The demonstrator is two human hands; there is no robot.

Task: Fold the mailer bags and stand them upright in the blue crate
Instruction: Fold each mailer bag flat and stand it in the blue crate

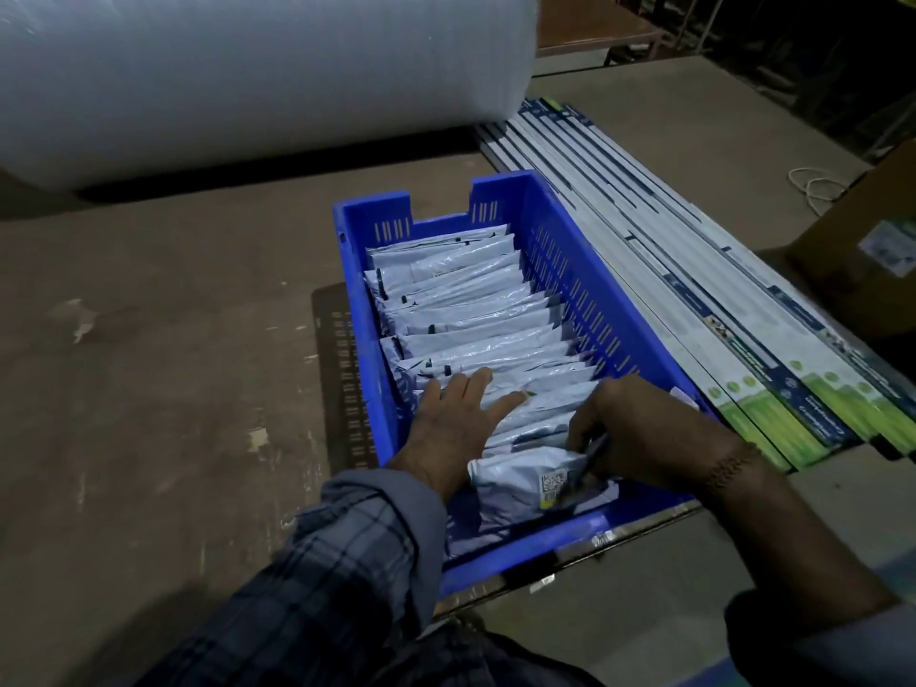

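Observation:
A blue crate [590, 285] stands on the table, filled from its far end with several folded white mailer bags [466, 300] standing in a row. My left hand [458, 414] lies flat with straight fingers on the tops of the nearer bags. My right hand [639, 433] is curled over the nearest folded mailer bag [525, 480], which carries a barcode label, and grips its right end at the crate's near end. The fingertips of that hand are hidden behind the bag.
A big roll of white bubble wrap [248, 76] lies across the back of the table. Long flat printed cartons [694, 270] lie to the right of the crate, a brown cardboard box [867, 250] beyond them. A dark perforated sheet [337, 369] sticks out under the crate's left side.

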